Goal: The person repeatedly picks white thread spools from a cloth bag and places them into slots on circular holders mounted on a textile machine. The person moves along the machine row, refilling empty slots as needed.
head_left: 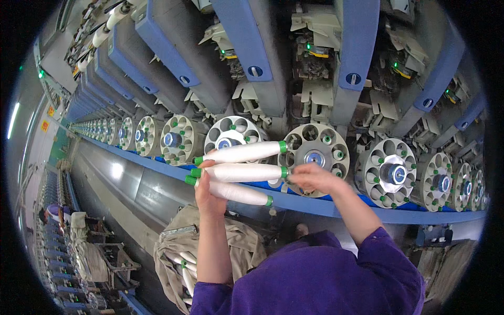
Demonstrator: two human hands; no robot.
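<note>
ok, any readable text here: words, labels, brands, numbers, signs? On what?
None I can quote.
Yellow labels on the blue-fronted machine: too small to read.
Orange signs, far left: too small and blurred.
Held white bobbins: no lettering visible.

Bobbins (242,172) bar the left hand (209,195) rightward; aisle (116,191) opens leftward.

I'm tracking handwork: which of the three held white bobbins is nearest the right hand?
The middle white, green-ended yarn bobbin: its right end is closest to the right hand; the upper bobbin and lower bobbin end farther away.
</note>
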